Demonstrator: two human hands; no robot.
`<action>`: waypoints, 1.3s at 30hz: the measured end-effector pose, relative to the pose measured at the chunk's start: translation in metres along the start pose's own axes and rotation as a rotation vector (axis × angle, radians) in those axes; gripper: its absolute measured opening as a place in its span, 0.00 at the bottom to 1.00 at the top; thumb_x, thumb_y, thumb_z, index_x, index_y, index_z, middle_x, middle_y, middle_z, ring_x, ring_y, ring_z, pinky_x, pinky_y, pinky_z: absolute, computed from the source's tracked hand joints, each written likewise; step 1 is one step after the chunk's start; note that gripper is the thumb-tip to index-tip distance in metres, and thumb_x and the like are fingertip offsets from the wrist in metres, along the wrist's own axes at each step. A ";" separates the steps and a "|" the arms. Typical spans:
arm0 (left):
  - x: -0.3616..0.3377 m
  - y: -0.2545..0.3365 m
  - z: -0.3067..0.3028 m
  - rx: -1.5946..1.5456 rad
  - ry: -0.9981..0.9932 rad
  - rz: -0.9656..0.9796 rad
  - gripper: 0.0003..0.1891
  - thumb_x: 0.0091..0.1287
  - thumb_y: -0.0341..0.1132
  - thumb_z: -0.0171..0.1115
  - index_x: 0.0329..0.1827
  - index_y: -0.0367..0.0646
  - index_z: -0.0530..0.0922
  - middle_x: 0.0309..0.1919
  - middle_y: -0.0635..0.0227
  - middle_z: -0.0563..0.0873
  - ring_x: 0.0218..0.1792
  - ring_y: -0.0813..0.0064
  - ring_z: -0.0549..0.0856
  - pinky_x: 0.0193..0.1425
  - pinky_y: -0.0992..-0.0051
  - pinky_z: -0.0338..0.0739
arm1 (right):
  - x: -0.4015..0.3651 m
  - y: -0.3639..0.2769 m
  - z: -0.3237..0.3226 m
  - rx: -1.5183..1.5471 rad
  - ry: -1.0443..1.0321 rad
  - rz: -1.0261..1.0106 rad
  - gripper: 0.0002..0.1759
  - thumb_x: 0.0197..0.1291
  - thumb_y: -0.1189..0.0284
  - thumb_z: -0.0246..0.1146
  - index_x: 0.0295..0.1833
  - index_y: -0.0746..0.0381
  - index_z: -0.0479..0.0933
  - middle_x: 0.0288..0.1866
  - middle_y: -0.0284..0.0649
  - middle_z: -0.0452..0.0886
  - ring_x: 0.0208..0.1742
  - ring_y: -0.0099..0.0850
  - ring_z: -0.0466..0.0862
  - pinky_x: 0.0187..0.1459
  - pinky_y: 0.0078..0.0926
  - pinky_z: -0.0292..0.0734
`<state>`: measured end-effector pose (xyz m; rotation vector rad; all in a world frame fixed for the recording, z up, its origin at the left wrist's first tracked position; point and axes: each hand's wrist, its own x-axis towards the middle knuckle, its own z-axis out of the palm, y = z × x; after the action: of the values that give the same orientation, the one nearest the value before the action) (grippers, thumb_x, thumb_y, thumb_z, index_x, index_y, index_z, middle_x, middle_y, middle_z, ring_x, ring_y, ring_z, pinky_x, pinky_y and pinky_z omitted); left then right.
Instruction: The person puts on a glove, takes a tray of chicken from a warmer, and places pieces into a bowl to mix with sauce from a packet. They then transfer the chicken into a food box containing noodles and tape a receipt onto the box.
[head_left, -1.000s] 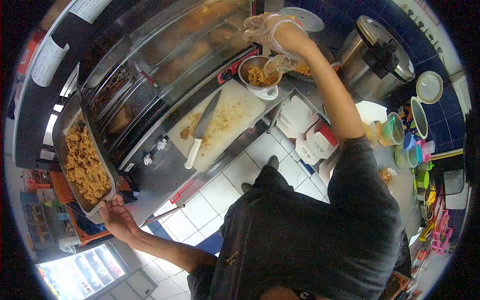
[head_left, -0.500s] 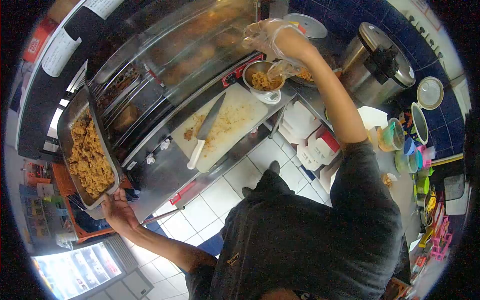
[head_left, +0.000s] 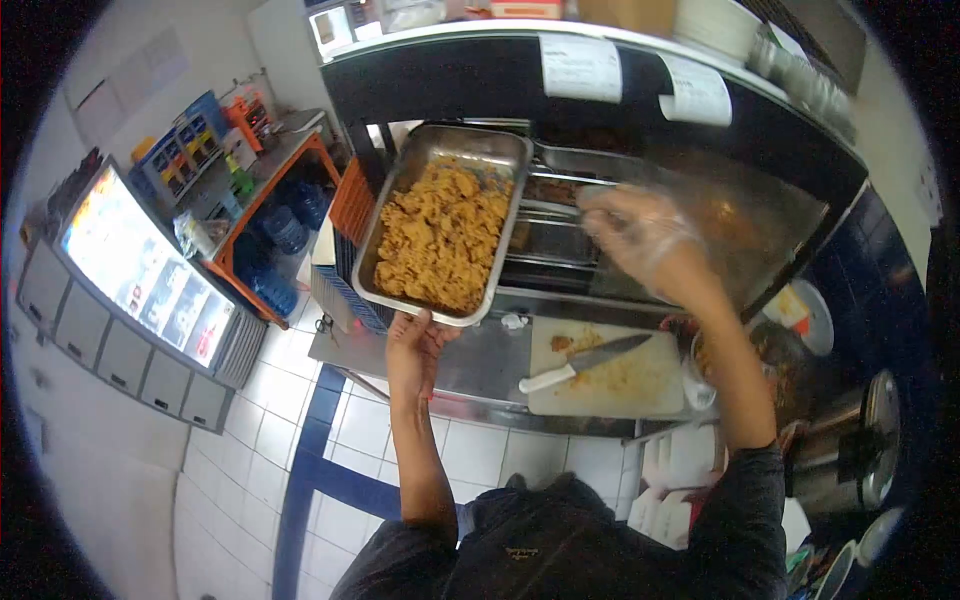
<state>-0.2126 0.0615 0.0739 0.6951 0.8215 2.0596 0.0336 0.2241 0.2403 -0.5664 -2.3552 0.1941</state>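
Note:
My left hand (head_left: 418,350) grips the near edge of a deep metal tray (head_left: 517,147) that holds crumbly golden-brown food (head_left: 445,235). Right of the tray, my right hand (head_left: 640,235), in a clear plastic glove, hovers before the display case and is blurred by motion; whether its fingers hold anything cannot be made out. Below it, a knife with a white handle (head_left: 548,379) lies on a white cutting board (head_left: 640,385) with food crumbs. A metal bowl (head_left: 700,355) of food is partly hidden behind my right forearm.
Wire racks (head_left: 560,225) show inside the display case. A large metal pot (head_left: 835,460) stands at the right, near a round lid (head_left: 812,318). White food boxes (head_left: 680,460) sit below the counter's right end. A lit fridge (head_left: 140,270) and an orange-framed shelf (head_left: 270,190) are at the left.
The view has turned left. My right hand has moved away from the bowl, leftward toward the tray. My left hand still supports the tray, which now appears nearer the centre.

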 end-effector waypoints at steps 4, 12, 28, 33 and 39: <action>-0.005 0.000 0.004 -0.011 0.062 -0.011 0.12 0.73 0.30 0.50 0.57 0.36 0.70 0.45 0.58 0.84 0.38 0.71 0.87 0.42 0.70 0.85 | 0.079 -0.003 0.050 -0.025 -0.113 -0.129 0.11 0.62 0.66 0.59 0.40 0.62 0.80 0.38 0.51 0.82 0.40 0.48 0.83 0.45 0.42 0.78; -0.004 -0.008 -0.002 0.010 0.016 -0.049 0.14 0.73 0.32 0.52 0.59 0.39 0.69 0.52 0.60 0.83 0.45 0.69 0.86 0.48 0.66 0.83 | 0.162 -0.043 0.115 -0.160 -0.264 -0.106 0.16 0.61 0.59 0.57 0.42 0.58 0.84 0.42 0.48 0.84 0.44 0.46 0.84 0.49 0.39 0.79; -0.004 -0.005 -0.002 -0.046 -0.062 -0.127 0.17 0.74 0.29 0.49 0.64 0.38 0.64 0.54 0.57 0.80 0.51 0.65 0.84 0.55 0.64 0.81 | 0.198 -0.039 0.160 -0.094 -0.406 0.049 0.19 0.55 0.56 0.64 0.43 0.59 0.84 0.38 0.47 0.85 0.41 0.38 0.86 0.47 0.31 0.79; -0.005 -0.009 -0.005 -0.053 -0.074 -0.162 0.17 0.74 0.28 0.49 0.63 0.38 0.64 0.54 0.58 0.81 0.51 0.66 0.84 0.55 0.65 0.81 | 0.189 -0.022 0.157 0.097 -0.218 0.035 0.16 0.61 0.61 0.64 0.44 0.63 0.81 0.42 0.44 0.84 0.40 0.33 0.83 0.45 0.31 0.78; -0.006 -0.011 -0.004 -0.077 -0.051 -0.135 0.14 0.74 0.28 0.49 0.61 0.39 0.66 0.52 0.58 0.81 0.48 0.66 0.85 0.53 0.63 0.82 | 0.162 -0.026 0.119 -0.203 -0.160 0.143 0.15 0.58 0.64 0.67 0.43 0.64 0.81 0.43 0.46 0.84 0.43 0.40 0.84 0.47 0.35 0.78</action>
<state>-0.2066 0.0604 0.0623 0.6303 0.7359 1.9344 -0.1623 0.2760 0.2560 -0.8470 -2.5078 0.0662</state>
